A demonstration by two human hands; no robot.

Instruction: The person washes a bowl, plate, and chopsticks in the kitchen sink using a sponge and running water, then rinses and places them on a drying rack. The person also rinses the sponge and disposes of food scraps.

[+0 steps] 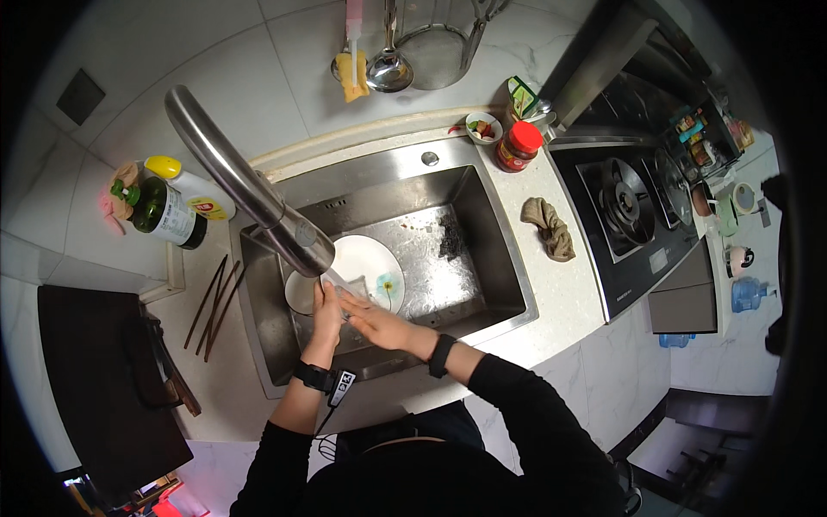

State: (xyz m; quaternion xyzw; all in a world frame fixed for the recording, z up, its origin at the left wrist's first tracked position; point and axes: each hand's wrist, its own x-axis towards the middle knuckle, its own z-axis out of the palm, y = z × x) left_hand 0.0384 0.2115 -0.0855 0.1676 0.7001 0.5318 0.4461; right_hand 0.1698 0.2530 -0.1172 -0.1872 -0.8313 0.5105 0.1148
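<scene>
My left hand point(328, 315) and my right hand point(378, 324) meet over the left part of a stainless steel sink point(510, 258), just below the spout of the curved faucet point(287, 229). Something pale and partly see-through shows between the fingers; whether it is running water or a held object I cannot tell. Beneath the hands, a white plate point(362, 255) with a blue-and-yellow flower lies in the sink. A second white dish point(300, 294) shows beside it, largely hidden by faucet and hands.
Several brown chopsticks point(212, 310) lie left of the sink, near bottles point(171, 213). On the right are a crumpled cloth point(548, 229), a red-lidded jar point(519, 147), a small bowl point(484, 128) and a gas stove point(591, 194). Ladle point(389, 70) and strainer point(433, 57) hang behind.
</scene>
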